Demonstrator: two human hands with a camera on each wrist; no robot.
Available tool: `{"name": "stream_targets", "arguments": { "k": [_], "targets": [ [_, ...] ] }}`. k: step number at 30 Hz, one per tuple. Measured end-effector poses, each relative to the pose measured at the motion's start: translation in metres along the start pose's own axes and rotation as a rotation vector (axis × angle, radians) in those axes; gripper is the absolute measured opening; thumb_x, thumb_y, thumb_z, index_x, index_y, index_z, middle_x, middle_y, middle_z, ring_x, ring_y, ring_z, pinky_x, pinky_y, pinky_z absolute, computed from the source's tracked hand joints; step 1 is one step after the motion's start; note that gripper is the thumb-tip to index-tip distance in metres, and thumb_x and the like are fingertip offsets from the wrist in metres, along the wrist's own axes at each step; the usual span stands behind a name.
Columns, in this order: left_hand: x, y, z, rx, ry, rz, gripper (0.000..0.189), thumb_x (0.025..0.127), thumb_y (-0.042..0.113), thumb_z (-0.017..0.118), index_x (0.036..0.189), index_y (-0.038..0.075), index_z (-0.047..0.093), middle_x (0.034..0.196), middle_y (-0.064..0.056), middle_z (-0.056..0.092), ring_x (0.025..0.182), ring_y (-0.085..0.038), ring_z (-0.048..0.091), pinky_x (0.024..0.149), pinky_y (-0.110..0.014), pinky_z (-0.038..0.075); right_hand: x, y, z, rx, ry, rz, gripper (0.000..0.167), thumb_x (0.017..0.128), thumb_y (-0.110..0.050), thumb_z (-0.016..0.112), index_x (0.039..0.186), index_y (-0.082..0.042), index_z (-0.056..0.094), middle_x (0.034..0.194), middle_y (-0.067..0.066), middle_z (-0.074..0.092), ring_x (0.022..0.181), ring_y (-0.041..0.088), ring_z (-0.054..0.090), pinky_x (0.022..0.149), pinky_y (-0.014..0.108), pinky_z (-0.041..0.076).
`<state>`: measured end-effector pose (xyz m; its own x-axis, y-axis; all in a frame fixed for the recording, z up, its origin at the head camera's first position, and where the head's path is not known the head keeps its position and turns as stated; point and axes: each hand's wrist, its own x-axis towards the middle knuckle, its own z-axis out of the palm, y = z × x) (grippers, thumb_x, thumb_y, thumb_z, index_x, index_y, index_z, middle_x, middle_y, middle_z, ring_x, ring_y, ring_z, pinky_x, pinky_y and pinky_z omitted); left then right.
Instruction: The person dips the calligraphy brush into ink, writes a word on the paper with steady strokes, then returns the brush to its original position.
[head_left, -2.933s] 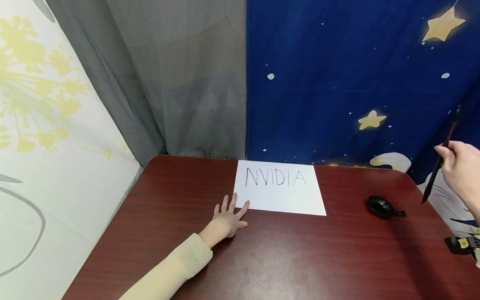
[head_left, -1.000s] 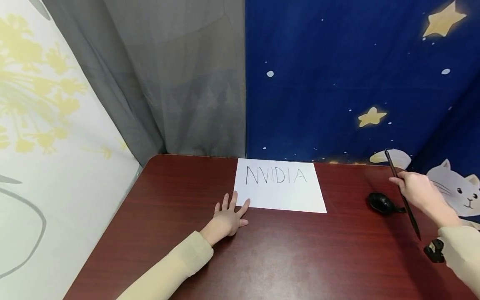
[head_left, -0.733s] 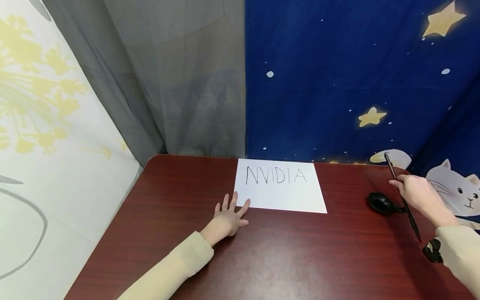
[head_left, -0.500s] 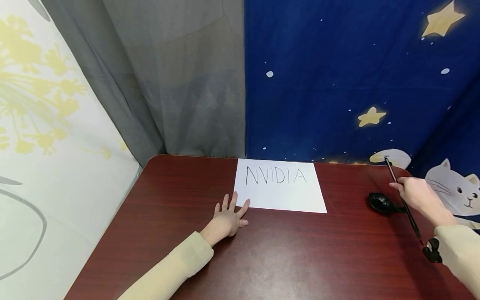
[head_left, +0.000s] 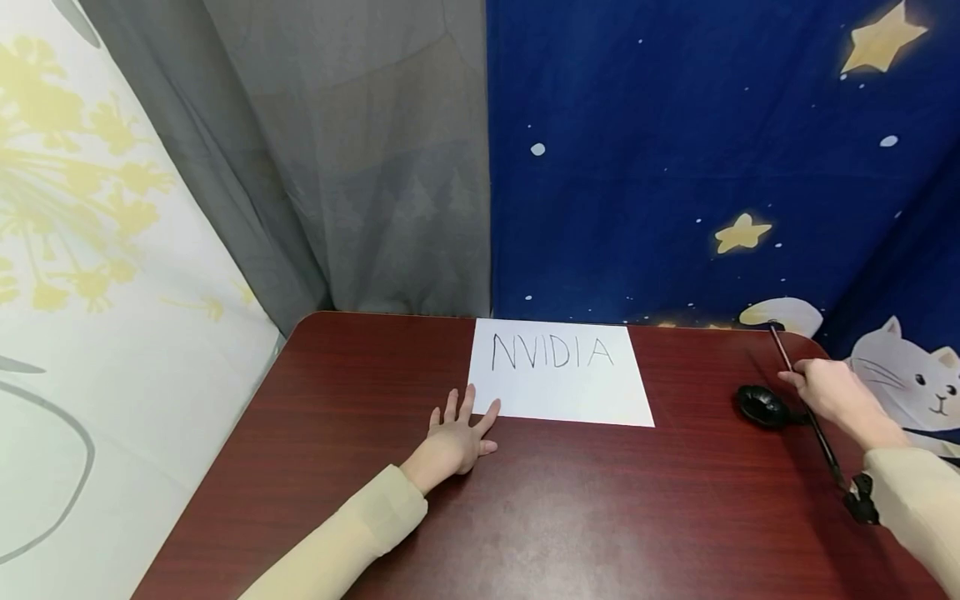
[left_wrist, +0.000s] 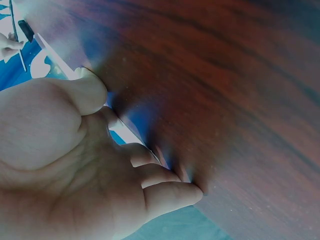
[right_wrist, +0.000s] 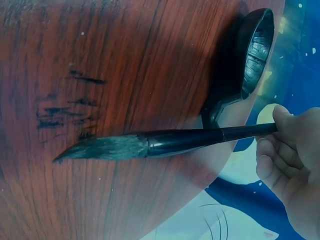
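Observation:
A white paper sheet point(head_left: 562, 396) with "NVIDIA" handwritten on it lies at the table's far side. My left hand point(head_left: 450, 446) rests with fingers spread, some fingertips over the sheet's lower left corner. At the right, my right hand point(head_left: 832, 392) pinches a dark calligraphy brush point(head_left: 827, 452) by its handle. In the right wrist view the brush's dark bristles point(right_wrist: 100, 149) show, their tip close to the wood; whether they touch cannot be told. A black ink dish point(head_left: 761, 407) with a short handle sits just left of that hand, the brush crossing near its handle.
Dark streaks point(right_wrist: 62, 117) mark the reddish-brown table point(head_left: 570, 500) near the bristles. Behind the table hang a grey curtain point(head_left: 390, 167) and a blue starry curtain point(head_left: 600, 167). A black wrist camera point(head_left: 862, 500) sits by the right sleeve.
My right hand has come left from the table's right edge to beside the ink dish, then slightly nearer me. The brush has tilted, bristles toward me. The left hand stays in place.

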<state>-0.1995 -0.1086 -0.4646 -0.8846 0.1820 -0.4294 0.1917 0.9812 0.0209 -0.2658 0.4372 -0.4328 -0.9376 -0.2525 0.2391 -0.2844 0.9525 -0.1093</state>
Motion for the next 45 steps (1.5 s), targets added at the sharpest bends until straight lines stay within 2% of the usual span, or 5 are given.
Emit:
{"name": "stream_targets", "arguments": {
  "k": [12, 19, 26, 38, 45],
  "targets": [
    [0.000, 0.003, 0.000, -0.019, -0.010, -0.002, 0.067, 0.106, 0.047, 0.038, 0.163, 0.039, 0.004, 0.169, -0.008, -0.012, 0.154, -0.033, -0.009, 0.121, -0.053, 0.013, 0.003, 0.000, -0.002, 0.027, -0.129, 0.109, 0.033, 0.098, -0.014, 0.062, 0.066, -0.008, 0.058, 0.059, -0.001, 0.043, 0.058, 0.022, 0.048, 0.056, 0.046, 0.041],
    [-0.012, 0.005, -0.007, -0.012, -0.004, -0.020, 0.067, 0.106, 0.044, 0.041, 0.163, 0.038, 0.005, 0.169, -0.008, -0.009, 0.154, -0.033, -0.006, 0.120, -0.053, 0.015, 0.010, -0.001, 0.000, 0.042, -0.161, 0.114, 0.027, 0.096, -0.015, 0.063, 0.071, -0.003, 0.066, 0.062, 0.010, 0.058, 0.066, 0.038, 0.062, 0.061, 0.061, 0.046],
    [-0.018, 0.008, -0.014, -0.007, -0.007, -0.012, 0.065, 0.106, 0.043, 0.041, 0.163, 0.035, 0.010, 0.169, -0.009, -0.005, 0.155, -0.032, -0.003, 0.120, -0.051, 0.016, 0.008, 0.003, 0.004, 0.044, -0.177, 0.133, 0.030, 0.095, -0.014, 0.062, 0.067, -0.006, 0.062, 0.064, 0.013, 0.059, 0.068, 0.040, 0.062, 0.063, 0.061, 0.047],
    [-0.004, 0.003, -0.004, -0.017, -0.037, -0.010, 0.067, 0.106, 0.047, 0.037, 0.163, 0.038, 0.004, 0.169, -0.007, -0.013, 0.154, -0.032, -0.010, 0.121, -0.052, 0.012, 0.007, 0.000, 0.011, 0.056, -0.222, 0.172, 0.034, 0.097, -0.015, 0.062, 0.064, -0.011, 0.052, 0.062, 0.002, 0.044, 0.063, 0.026, 0.051, 0.060, 0.047, 0.042],
    [0.006, -0.001, 0.008, -0.014, -0.001, -0.002, 0.067, 0.105, 0.049, 0.038, 0.163, 0.039, 0.005, 0.169, -0.007, -0.012, 0.154, -0.033, -0.009, 0.121, -0.052, 0.013, 0.006, 0.001, 0.010, 0.050, -0.217, 0.184, 0.034, 0.096, -0.014, 0.059, 0.064, -0.012, 0.049, 0.063, 0.003, 0.044, 0.064, 0.028, 0.050, 0.060, 0.049, 0.042]
  ]
}}
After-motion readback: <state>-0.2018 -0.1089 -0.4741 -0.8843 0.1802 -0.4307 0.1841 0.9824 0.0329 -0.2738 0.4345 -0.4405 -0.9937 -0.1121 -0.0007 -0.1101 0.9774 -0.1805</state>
